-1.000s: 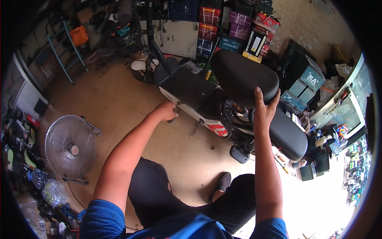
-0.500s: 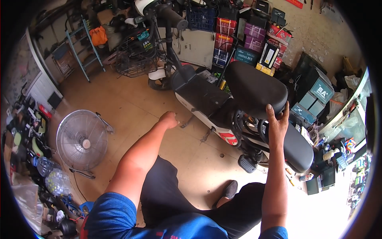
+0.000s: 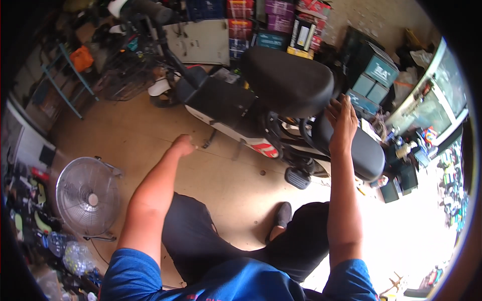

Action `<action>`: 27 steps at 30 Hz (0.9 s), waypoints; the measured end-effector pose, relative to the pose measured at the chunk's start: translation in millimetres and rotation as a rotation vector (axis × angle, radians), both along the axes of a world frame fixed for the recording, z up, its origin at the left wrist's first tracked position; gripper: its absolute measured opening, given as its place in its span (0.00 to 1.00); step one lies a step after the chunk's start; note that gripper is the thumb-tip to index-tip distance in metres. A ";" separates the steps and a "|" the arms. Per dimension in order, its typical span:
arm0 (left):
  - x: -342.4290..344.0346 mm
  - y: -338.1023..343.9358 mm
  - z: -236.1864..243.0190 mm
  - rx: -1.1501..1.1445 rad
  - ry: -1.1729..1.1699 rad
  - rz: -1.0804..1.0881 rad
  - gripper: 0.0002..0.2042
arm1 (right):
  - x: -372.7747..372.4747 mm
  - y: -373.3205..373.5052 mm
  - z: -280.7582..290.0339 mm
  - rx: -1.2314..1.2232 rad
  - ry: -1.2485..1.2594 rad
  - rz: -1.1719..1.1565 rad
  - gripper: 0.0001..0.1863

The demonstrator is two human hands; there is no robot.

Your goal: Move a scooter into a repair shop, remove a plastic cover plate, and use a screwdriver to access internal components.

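Observation:
An electric scooter stands before me with its handlebar (image 3: 155,12) at the far left. Its black front saddle (image 3: 288,80) sits above the dark footboard (image 3: 223,98), and a longer black rear seat (image 3: 359,153) lies behind it. My right hand (image 3: 343,120) is raised at the saddle's rear edge, over the rear seat, fingers stretched out and holding nothing; whether the fingertips touch the saddle I cannot tell. My left hand (image 3: 184,145) hangs in the air on the near side of the footboard, fingers loosely curled, with nothing visible in it.
A round metal floor fan (image 3: 88,195) stands at the left, near a cluttered row of parts and plastic bottles (image 3: 78,258). A blue ladder (image 3: 68,80) leans farther back. Stacked boxes (image 3: 241,30) and teal battery blocks (image 3: 379,72) line the far side. The scooter's black pedal (image 3: 297,178) juts toward me.
My view has shifted, so the scooter appears farther left and higher. My right hand has let go of the saddle's edge, its fingers now straightened. My left hand remains in the air, curled.

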State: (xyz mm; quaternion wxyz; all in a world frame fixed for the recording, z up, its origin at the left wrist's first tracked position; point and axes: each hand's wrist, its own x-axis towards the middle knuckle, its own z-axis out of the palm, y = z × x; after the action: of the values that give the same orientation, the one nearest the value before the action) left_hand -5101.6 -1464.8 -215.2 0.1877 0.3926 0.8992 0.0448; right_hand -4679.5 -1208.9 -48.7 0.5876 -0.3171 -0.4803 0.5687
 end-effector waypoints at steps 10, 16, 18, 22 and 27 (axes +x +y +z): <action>-6.1 0.3 -4.0 -0.015 -0.057 -0.023 0.30 | 44.3 38.7 -12.5 -0.217 0.281 -0.222 0.20; -12.8 -4.7 -8.1 0.044 -0.100 0.023 0.30 | 40.0 40.6 -17.0 -0.169 0.300 -0.190 0.19; -9.9 4.1 -8.9 0.077 -0.062 -0.033 0.30 | 43.0 39.3 -14.9 -0.172 0.305 -0.232 0.18; -11.3 0.7 -5.9 0.022 -0.138 -0.060 0.29 | 29.6 44.4 -26.0 0.236 0.176 -0.325 0.14; -37.1 3.6 -41.5 0.016 -0.088 -0.134 0.27 | 25.2 51.2 -44.8 0.309 -0.219 -0.610 0.15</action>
State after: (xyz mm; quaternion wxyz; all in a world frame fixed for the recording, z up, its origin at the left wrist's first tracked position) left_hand -5138.7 -1461.1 -256.7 0.2266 0.4512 0.8613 0.0568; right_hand -4654.3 -1157.7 -93.5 0.7164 -0.4124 -0.5038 0.2506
